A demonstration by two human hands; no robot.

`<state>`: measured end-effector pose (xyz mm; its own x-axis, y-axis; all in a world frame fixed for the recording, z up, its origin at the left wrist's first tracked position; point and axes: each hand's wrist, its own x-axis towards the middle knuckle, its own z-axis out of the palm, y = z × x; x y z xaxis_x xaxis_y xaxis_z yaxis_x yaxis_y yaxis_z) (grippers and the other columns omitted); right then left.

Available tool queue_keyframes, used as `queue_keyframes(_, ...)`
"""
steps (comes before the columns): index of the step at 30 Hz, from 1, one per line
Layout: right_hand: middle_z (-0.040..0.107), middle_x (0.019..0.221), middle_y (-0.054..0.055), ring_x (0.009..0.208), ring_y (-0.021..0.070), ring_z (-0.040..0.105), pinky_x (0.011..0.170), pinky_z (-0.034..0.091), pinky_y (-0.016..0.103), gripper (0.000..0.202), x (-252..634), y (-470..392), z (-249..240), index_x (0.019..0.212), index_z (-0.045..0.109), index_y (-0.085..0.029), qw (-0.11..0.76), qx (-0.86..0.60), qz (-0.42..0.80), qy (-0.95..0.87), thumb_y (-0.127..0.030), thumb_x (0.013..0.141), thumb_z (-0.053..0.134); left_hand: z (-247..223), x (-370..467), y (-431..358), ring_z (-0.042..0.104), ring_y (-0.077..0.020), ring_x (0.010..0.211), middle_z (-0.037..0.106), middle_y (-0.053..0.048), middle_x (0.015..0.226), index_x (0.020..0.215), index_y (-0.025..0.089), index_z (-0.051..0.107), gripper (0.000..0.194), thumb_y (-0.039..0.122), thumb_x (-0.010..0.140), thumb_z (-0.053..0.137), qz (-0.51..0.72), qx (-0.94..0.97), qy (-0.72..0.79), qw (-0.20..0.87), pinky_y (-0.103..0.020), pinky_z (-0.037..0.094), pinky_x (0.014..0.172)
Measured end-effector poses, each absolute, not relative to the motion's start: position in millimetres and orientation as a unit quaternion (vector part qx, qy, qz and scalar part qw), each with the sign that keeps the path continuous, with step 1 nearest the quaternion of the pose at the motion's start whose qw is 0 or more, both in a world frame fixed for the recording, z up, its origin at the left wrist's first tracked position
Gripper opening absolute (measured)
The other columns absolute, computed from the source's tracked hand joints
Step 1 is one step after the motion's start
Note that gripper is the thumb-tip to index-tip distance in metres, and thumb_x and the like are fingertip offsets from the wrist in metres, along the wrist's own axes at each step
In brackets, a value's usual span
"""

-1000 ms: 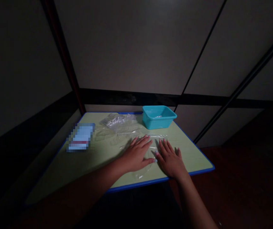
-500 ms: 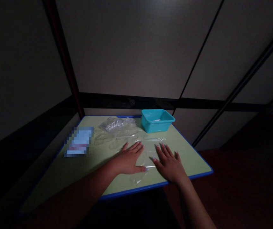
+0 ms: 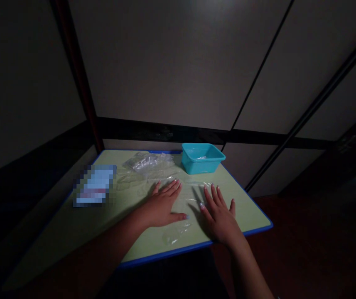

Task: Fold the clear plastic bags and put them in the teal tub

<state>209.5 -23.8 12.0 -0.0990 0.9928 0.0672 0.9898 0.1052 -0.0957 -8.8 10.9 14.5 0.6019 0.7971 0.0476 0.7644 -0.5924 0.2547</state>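
Observation:
A thin clear plastic bag (image 3: 178, 236) lies spread on the pale green table (image 3: 124, 232), its outline hard to follow. My left hand (image 3: 164, 207) rests on the plastic with the fingers spread and the thumb pointing right. To the right, my right hand (image 3: 219, 216) hovers just over the table, palm down and fingers apart, its shadow falling to the left. Beyond my left hand sits a crumpled heap of clear plastic bags (image 3: 146, 162). Neither hand grips anything.
A turquoise plastic basket (image 3: 201, 167) with something clear inside stands at the back right of the table. On the left lies a blurred-out blue and white item (image 3: 96, 185). Cabinet panels (image 3: 165, 74) rise directly behind the table.
My right hand has lifted slightly off the plastic, and its shadow has separated from the fingers. My left hand stays on the plastic. The whole view has shifted a little.

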Motion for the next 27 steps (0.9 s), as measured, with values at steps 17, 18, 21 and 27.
queue_keyframes(17,0.004,0.152,0.004,0.139,0.0273,0.001,0.106,0.005,0.060,0.063,203.7,-14.4,10.0,0.145,0.012,-0.031,0.007,-0.635,0.067,-0.769,-0.060,0.090,0.019,4.1,-15.2,14.8,-0.005,-0.0374,0.137,0.000,-0.013,0.151,0.146,0.026,0.011,0.121,0.085,0.049,0.053,0.019,0.880,0.459,0.122,-0.062,-0.005,0.103)
queue_keyframes(18,0.004,0.152,0.004,0.139,0.0276,0.001,0.106,0.004,0.060,0.063,205.2,-15.0,11.0,0.145,0.012,-0.031,0.004,-0.638,0.068,-0.767,-0.060,0.090,0.019,4.1,-15.1,14.7,-0.005,-0.0379,0.137,-0.001,-0.013,0.151,0.146,0.026,0.010,0.122,0.085,0.048,0.054,0.016,0.879,0.460,0.123,-0.063,-0.005,0.103)
queue_keyframes(21,0.002,0.152,0.005,0.139,0.0277,0.000,0.104,0.002,0.063,0.062,199.8,-14.9,19.6,0.145,0.011,-0.032,-0.002,-0.627,0.066,-0.776,-0.059,0.090,0.019,5.1,-14.7,13.9,-0.006,-0.0382,0.137,-0.003,-0.014,0.151,0.146,0.025,0.010,0.125,0.086,0.046,0.053,0.006,0.878,0.462,0.126,-0.063,-0.004,0.102)
queue_keyframes(27,0.003,0.153,0.004,0.140,0.0238,0.001,0.107,0.004,0.058,0.063,166.6,-0.9,35.5,0.146,0.007,-0.030,-0.003,-0.515,0.076,-0.854,-0.059,0.090,0.016,4.6,-17.3,13.2,-0.006,-0.0364,0.137,0.003,-0.011,0.151,0.145,0.026,0.018,0.118,0.080,0.048,0.058,0.007,0.883,0.453,0.121,-0.063,-0.002,0.104)
